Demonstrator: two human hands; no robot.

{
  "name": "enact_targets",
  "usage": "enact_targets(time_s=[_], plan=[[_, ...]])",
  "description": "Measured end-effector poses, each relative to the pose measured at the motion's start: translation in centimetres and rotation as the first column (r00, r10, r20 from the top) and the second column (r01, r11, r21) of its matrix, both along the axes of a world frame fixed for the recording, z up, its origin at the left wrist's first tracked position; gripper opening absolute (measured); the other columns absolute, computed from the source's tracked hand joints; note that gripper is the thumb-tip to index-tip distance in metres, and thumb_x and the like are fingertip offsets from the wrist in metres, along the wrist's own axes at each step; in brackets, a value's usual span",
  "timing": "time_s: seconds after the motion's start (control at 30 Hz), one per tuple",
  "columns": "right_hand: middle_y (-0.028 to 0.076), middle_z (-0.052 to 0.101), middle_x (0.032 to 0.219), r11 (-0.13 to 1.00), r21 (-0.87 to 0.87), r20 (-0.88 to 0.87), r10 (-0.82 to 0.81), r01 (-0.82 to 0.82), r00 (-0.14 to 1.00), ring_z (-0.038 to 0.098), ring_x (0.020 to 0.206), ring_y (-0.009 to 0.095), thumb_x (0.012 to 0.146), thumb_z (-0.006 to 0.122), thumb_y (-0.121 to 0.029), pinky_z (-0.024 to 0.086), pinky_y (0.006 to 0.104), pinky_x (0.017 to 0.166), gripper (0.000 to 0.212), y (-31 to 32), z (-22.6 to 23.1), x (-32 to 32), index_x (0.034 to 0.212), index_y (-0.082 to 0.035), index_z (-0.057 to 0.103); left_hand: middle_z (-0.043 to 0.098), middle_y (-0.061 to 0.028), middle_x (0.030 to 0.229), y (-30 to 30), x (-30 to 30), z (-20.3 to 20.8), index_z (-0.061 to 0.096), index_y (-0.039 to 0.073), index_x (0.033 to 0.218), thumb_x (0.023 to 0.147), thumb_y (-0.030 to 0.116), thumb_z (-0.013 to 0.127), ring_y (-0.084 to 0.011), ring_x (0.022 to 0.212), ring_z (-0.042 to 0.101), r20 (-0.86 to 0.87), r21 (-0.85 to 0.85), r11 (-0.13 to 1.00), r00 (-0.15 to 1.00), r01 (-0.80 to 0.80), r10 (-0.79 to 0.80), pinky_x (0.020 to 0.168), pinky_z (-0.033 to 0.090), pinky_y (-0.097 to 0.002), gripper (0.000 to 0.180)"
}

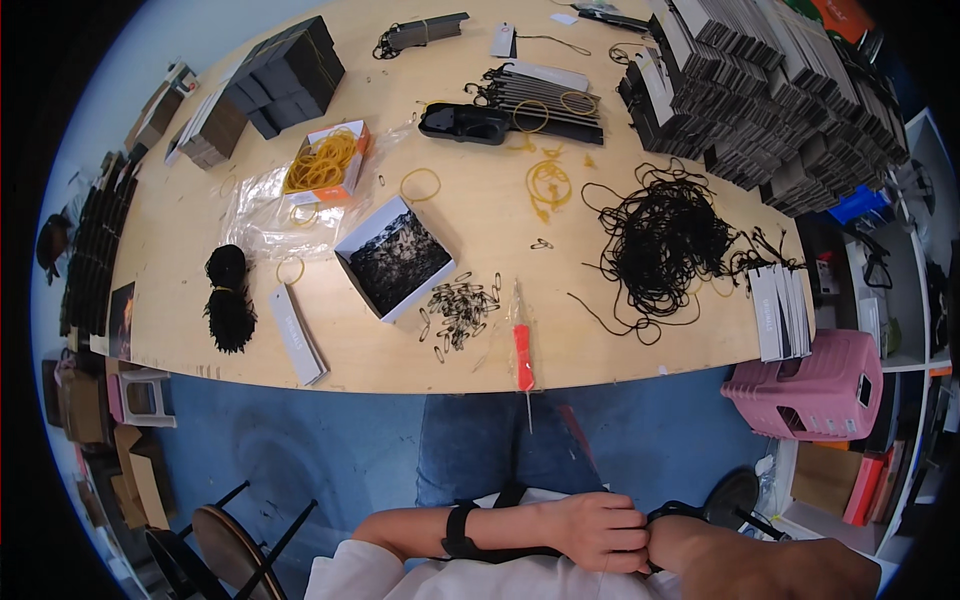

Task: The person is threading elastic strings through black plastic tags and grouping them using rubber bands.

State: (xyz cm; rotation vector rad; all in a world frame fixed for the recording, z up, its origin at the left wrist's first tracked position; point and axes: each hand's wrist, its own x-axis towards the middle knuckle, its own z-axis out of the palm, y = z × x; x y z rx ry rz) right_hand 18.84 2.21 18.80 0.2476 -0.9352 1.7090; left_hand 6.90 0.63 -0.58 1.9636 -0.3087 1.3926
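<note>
Close to my body, below the table's front edge, my left hand [600, 532] is closed, its fingers curled against my right wrist beside a black wristband [672, 511]. What those fingers hold, if anything, is hidden. My right forearm [740, 560] comes in from the lower right, and the fingers of my right hand do not show. Another black band [460, 530] circles my left wrist. Nearest on the table lies a red-handled awl [523, 358], its thin metal shaft jutting past the edge. Small black safety pins [462, 310] lie in a loose pile left of it.
A white box of black pieces [395, 258], a yellow rubber-band box [328, 165], tangled black cords [665, 235] and a black cord bundle [230, 300] rest on the table. Tags [778, 312] hang over its right edge. Tall card stacks [770, 90] rise behind. A pink stool [810, 385] stands right.
</note>
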Motion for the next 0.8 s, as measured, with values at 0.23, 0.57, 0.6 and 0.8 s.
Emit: enact_targets(time_s=[0.23,0.57,0.6,0.8], plan=[[0.009,0.066,0.106,0.935,0.340,-0.231,-0.022,0.102,0.973,0.064,0.093,0.026,0.096,0.048,-0.007,0.053,0.0330,0.076,0.017,1.6,-2.4,-1.5,0.091,-0.008,0.064,0.051,-0.0058,0.074,0.0,-0.2,-0.3,0.058,0.005,0.074,0.082,0.020,0.071,-0.0210,0.067,0.054,-0.012,0.008,1.000,1.000,0.001,-0.001,0.053,0.042,-0.0297,0.021],[0.006,0.063,0.110,0.988,-0.113,0.121,-0.091,0.105,0.988,0.063,0.094,0.028,0.091,0.057,-0.013,0.054,0.0421,0.075,0.008,-0.7,0.6,-0.1,0.087,-0.011,0.064,0.052,-0.0061,0.075,0.0,-0.5,-0.4,0.058,0.005,0.075,0.082,0.020,0.069,-0.0212,0.069,0.054,-0.022,0.009,1.000,1.000,-0.009,0.009,0.054,0.043,-0.0299,0.020],[0.006,0.061,0.113,0.995,-0.080,0.175,-0.051,0.066,0.983,0.063,0.094,0.028,0.090,0.059,-0.015,0.054,0.0431,0.076,0.006,-0.8,0.8,0.2,0.087,-0.012,0.064,0.052,-0.0062,0.076,0.0,-0.5,-0.4,0.058,0.005,0.075,0.082,0.020,0.069,-0.0212,0.069,0.054,-0.023,0.010,1.000,1.000,-0.015,0.015,0.054,0.043,-0.0299,0.020],[0.006,0.058,0.115,0.981,-0.160,0.200,-0.075,0.109,0.977,0.062,0.096,0.028,0.088,0.061,-0.017,0.053,0.0438,0.076,0.005,-1.3,1.4,0.2,0.086,-0.013,0.064,0.053,-0.0065,0.076,0.3,-0.7,-0.1,0.058,0.005,0.075,0.083,0.020,0.069,-0.0214,0.069,0.054,-0.020,0.009,1.000,1.000,-0.001,0.001,0.054,0.043,-0.0297,0.021]])
